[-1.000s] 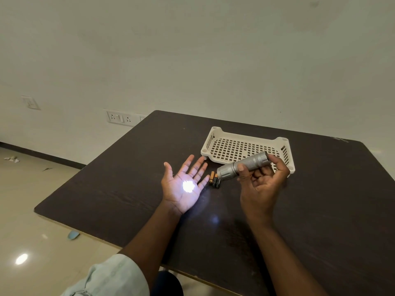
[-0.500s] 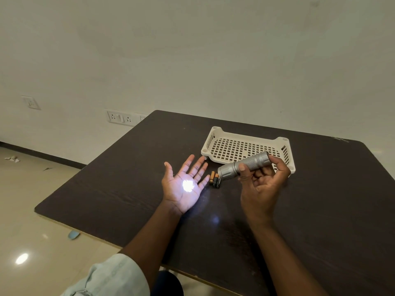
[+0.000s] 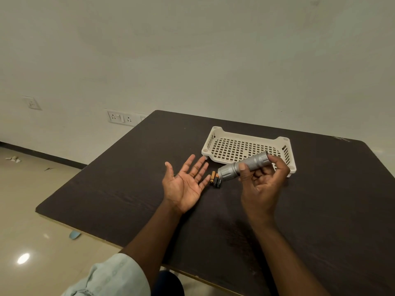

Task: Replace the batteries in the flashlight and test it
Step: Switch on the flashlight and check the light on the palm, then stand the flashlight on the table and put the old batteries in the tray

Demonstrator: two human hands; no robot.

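Observation:
My right hand (image 3: pixel 261 184) grips a silver flashlight (image 3: pixel 243 166) above the dark table (image 3: pixel 128 178), thumb on its barrel and a finger on the tail end. Its head points left toward my left hand (image 3: pixel 184 182), which is held palm up with the fingers spread and holds nothing. No light spot shows on the palm. A few loose batteries (image 3: pixel 215 179), orange and black, lie on the table between the two hands, just under the flashlight's head.
A cream perforated plastic tray (image 3: pixel 213 137) stands on the table behind the hands. The table's left edge drops to a tiled floor. Wall sockets (image 3: pixel 119 118) sit on the wall at the left.
The bright light spot on my left palm has gone out. Both hands and the flashlight have stayed almost where they were.

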